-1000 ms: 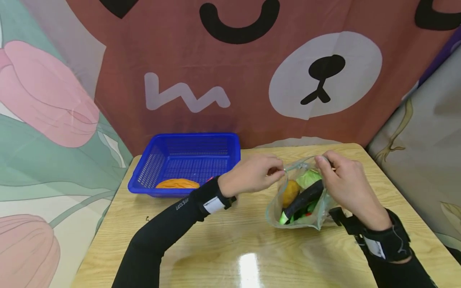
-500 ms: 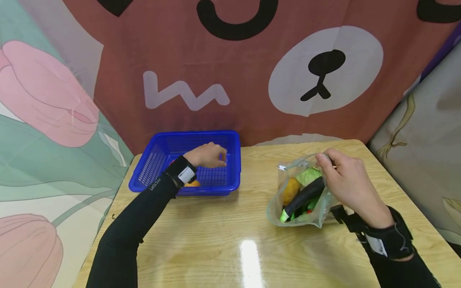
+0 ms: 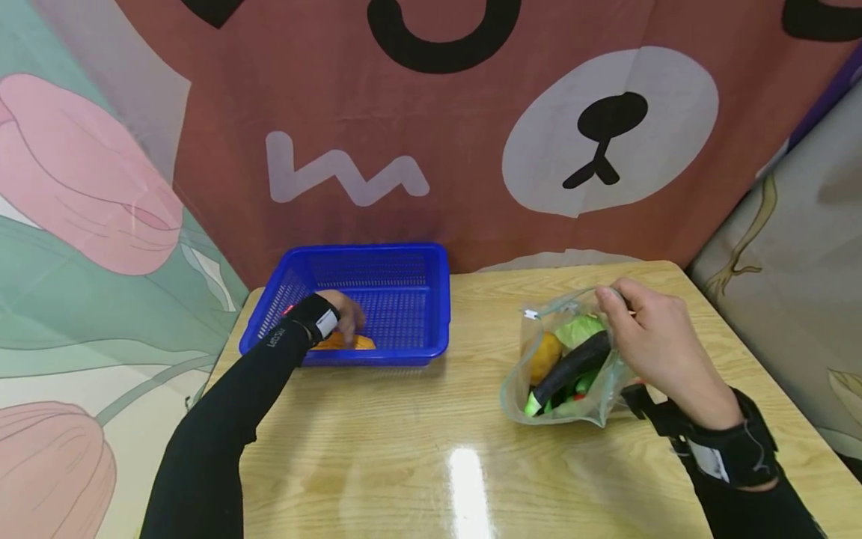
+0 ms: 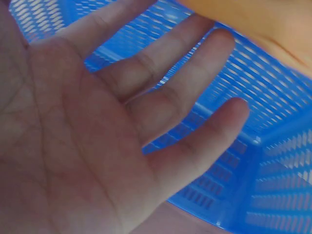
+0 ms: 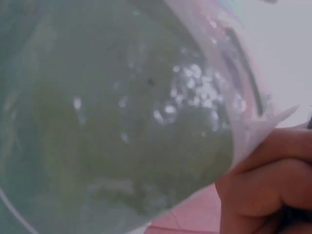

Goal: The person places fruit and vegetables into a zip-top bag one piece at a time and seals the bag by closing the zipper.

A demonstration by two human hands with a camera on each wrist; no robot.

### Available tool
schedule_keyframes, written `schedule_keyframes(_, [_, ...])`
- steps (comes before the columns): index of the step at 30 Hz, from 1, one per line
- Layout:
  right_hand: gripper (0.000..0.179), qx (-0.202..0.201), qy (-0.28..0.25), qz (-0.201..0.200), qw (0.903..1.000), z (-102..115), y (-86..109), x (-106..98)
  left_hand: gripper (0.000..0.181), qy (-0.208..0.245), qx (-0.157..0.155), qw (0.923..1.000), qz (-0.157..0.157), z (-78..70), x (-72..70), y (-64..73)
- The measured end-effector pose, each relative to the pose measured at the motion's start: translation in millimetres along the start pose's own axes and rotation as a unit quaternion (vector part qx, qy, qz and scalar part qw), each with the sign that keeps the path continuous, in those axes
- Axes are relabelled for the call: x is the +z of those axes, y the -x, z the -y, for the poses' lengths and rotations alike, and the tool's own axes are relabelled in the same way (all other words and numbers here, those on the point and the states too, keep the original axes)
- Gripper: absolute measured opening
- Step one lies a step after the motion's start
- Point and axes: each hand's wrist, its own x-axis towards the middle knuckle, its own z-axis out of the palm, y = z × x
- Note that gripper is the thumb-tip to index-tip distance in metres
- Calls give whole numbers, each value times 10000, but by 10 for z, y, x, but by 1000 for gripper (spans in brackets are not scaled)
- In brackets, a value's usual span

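My left hand (image 3: 349, 313) is down inside the blue plastic basket (image 3: 412, 356), over an orange, ridged, vegetable-like piece (image 3: 364, 343). In the left wrist view its fingers (image 4: 190, 105) are spread and only slightly bent, some tips right at the orange piece (image 4: 263, 29); the thumb is out of sight. My right hand (image 3: 656, 346) pinches the rim of a clear zip bag (image 3: 517, 395), holding its mouth wide. Inside the bag are a dark eggplant (image 3: 572, 372), a yellow-brown roundish piece (image 3: 545, 358), a light green cabbage-like piece (image 3: 579, 329) and smaller green and red pieces.
A bit of something red (image 3: 288, 309) shows at the basket's left side, beside my wrist. A white zip slider (image 3: 530, 314) sits at the bag's left corner. Basket and bag stand on a wooden table (image 3: 377, 449), with a printed bear curtain (image 3: 465, 150) behind.
My left hand has left the bag's zip edge, crossed leftward into the basket and dropped onto the orange piece. The right hand keeps holding the bag's rim, almost unmoved.
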Motion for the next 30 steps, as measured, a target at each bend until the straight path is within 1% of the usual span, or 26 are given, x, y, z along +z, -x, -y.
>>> schedule_keyframes(1, [36, 9, -2, -9, 10000, -2, 3, -6, 57, -106, -18, 9999, 9, 15, 3, 23])
schedule_keyframes(2, [36, 17, 22, -22, 10000, -3, 4, -12, 51, -273, 25, 9996, -60, 19, 9, 48])
schedule_keyframes(3, [36, 30, 19, -15, 10000, -7, 5, -18, 47, -403, 98, 9989, -212, 23, 21, 76])
schedule_keyframes(6, [37, 40, 30, -20, 10000, -13, 1, -29, 34, -599, 450, 9927, -949, 26, 94, 126])
schedule_keyframes(7, [37, 38, 27, -19, 10000, -16, -2, -32, 36, -391, 452, 9918, -1131, 33, 122, 117])
schedule_keyframes(8, [37, 34, 25, -13, 10000, -17, -4, -35, 38, -259, 496, 9889, -1376, 50, 151, 89])
schedule_keyframes(9, [37, 34, 18, -14, 10000, -16, -4, -37, 40, -177, 507, 9880, -1447, 81, 174, 23])
schedule_keyframes(11, [37, 36, 25, -26, 10000, -15, -5, -37, 43, -58, 398, 9904, -1321, 153, 198, -147])
schedule_keyframes(12, [37, 35, 18, -32, 10000, -16, -6, -39, 42, -13, 341, 9927, -1154, 219, 206, -295])
schedule_keyframes(13, [37, 27, 24, -51, 10000, -16, -5, -38, 46, 20, 212, 9950, -972, 250, 205, -387])
schedule_keyframes(14, [36, 23, 31, -64, 10000, -16, -4, -35, 48, 25, 189, 9957, -902, 293, 220, -502])
schedule_keyframes(15, [36, 21, 38, -69, 10000, -16, -3, -32, 55, 38, 76, 9972, -739, 302, 217, -561])
schedule_keyframes(16, [36, 8, 48, -79, 10000, -20, -2, -29, 62, 203, -30, 9976, -655, 291, 211, -576])
schedule_keyframes(18, [35, -2, 55, -79, 10000, -27, 1, -21, 80, 231, -49, 9986, -483, 229, 196, -557])
schedule_keyframes(19, [34, -9, 60, -79, 10000, -28, 2, -15, 87, 310, -85, 9983, -477, 162, 182, -468])
schedule_keyframes(20, [34, -16, 66, -66, 10000, -31, 2, -11, 89, 296, -27, 9985, -453, 129, 180, -444])
schedule_keyframes(21, [33, -21, 70, -53, 10000, -32, 2, -6, 90, 220, -4, 9989, -422, 79, 157, -367])
schedule_keyframes(22, [33, -29, 76, -54, 10000, -32, 2, -2, 88, 195, 84, 9986, -479, 53, 152, -334])
schedule_keyframes(23, [32, -22, 71, -39, 10000, -31, 2, 2, 83, 87, 235, 9980, -577, 42, 150, -317])
schedule_keyframes(25, [33, -24, 74, -26, 10000, -28, 4, 10, 68, 198, 346, 9959, -813, 52, 156, -326])
schedule_keyframes(27, [34, -7, 61, 2, 10000, -24, 7, 16, 55, 394, 497, 9917, -1119, 83, 153, -359])
schedule_keyframes(28, [35, -6, 56, 4, 10000, -21, 9, 18, 51, 581, 606, 9885, -1255, 100, 148, -385])
schedule_keyframes(30, [36, -11, 55, 15, 10000, -15, 11, 19, 49, 922, 814, 9806, -1527, 121, 116, -405])
